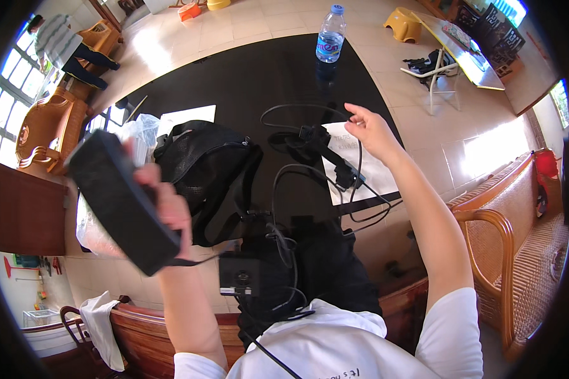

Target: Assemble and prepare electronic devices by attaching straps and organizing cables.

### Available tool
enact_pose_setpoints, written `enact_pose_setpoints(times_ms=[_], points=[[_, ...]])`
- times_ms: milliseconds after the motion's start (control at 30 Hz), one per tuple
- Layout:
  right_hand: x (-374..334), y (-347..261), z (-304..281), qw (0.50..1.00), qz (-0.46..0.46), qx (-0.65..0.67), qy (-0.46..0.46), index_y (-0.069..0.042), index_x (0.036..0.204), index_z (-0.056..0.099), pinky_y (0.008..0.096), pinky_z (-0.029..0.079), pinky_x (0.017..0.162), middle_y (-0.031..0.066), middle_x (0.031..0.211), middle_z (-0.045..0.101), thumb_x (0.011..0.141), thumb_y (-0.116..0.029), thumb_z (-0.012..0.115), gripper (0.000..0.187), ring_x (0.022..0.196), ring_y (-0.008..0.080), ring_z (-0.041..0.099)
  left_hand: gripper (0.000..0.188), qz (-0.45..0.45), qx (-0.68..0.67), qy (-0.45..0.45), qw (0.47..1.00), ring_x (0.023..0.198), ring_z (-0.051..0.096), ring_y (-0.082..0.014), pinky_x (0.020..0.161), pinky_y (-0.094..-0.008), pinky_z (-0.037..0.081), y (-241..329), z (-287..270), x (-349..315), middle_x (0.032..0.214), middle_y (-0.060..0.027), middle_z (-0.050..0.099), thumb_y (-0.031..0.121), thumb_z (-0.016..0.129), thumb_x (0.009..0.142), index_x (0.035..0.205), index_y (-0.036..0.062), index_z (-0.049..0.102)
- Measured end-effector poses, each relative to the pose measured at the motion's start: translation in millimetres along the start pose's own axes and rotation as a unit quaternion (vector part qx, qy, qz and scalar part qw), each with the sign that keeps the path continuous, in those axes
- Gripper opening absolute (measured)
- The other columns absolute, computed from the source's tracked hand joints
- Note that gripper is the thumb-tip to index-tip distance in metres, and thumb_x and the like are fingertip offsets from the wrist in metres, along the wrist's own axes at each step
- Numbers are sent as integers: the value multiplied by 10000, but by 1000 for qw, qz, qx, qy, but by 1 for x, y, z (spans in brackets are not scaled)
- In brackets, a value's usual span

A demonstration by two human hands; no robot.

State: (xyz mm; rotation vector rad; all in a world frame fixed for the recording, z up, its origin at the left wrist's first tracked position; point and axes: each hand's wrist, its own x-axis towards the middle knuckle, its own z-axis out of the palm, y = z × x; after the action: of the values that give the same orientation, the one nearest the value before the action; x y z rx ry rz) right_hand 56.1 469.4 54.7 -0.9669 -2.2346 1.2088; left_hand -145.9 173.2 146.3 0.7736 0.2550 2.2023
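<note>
My left hand (171, 211) is closed around a black oblong case (120, 196), raised at the left and blurred by motion. A thin black strap runs from its lower end. Over the right part of the black table (246, 76), my right hand (374, 134) is open, its thumb and forefinger apart. A thin black cable (278, 108) loops close to those fingers; I cannot tell whether they touch it. Below lies a black strap-like device (325, 151), partly on a white sheet of paper (382, 174). A black mesh bag (212, 158) rests beside the case.
A water bottle (330, 38) with a blue cap stands at the table's far edge. Clear plastic bags (146, 129) lie at the left. A small black box (239, 276) with cables sits at my lap. Rattan seats (518, 252) flank the table. Another person (63, 47) stands far left.
</note>
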Motion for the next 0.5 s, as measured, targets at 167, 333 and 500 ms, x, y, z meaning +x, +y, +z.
enact_pose_setpoints(times_ms=[167, 333, 500], points=[[-49, 8, -8, 999, 16, -41, 19, -43, 1182, 536, 280, 461, 683, 108, 864, 619, 789, -151, 596, 412, 723, 167, 589, 632, 45, -37, 23, 998, 737, 506, -198, 640, -285, 428, 56, 3, -9, 1146, -172, 479, 171, 514, 842, 1370, -17, 224], [-85, 23, -5, 992, -13, -122, -8, -35, 1100, 579, 313, 463, 662, 132, 747, 612, 774, -116, 570, 335, 681, 215, 595, 612, 90, -50, -17, 995, 959, 506, -257, 795, -337, 429, 85, 12, -5, 1188, -213, 465, 208, 566, 782, 1297, -46, 352], [-107, 11, -3, 976, -28, -209, -56, -8, 1162, 526, 358, 430, 797, 158, 969, 561, 724, -86, 577, 448, 917, 284, 558, 522, 117, 32, -2, 993, 1079, 474, -311, 831, -402, 424, 134, 40, 6, 1188, -242, 456, 278, 520, 815, 1218, -41, 436]])
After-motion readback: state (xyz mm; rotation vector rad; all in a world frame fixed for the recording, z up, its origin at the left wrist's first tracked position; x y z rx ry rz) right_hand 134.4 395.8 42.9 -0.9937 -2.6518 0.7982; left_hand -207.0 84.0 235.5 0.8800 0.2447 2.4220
